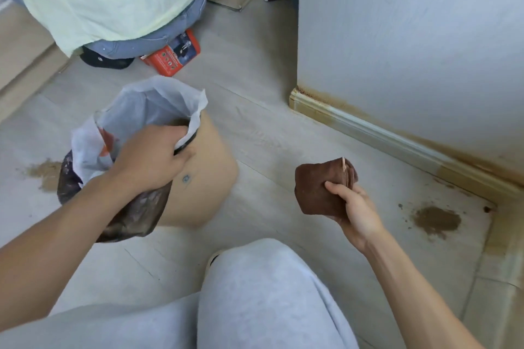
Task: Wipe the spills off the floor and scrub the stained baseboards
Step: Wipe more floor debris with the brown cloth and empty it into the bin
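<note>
Grey-trousered knee (263,286) is sitting nearest the lens. Right hand (357,211) is gripping a folded brown cloth (317,190), left of the brown spill (436,219) by the stained baseboard (397,144). Left hand (150,159) is clutching a bag's rim (158,110), far left of that baseboard, second spill (45,173) beyond.

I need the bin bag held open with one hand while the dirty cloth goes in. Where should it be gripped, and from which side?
Grip the white liner bag at its near rim, from above, where the left hand pinches it now. That edge is folded over and slack, so pulling it toward you should widen the mouth for the brown cloth in the right hand.
</note>
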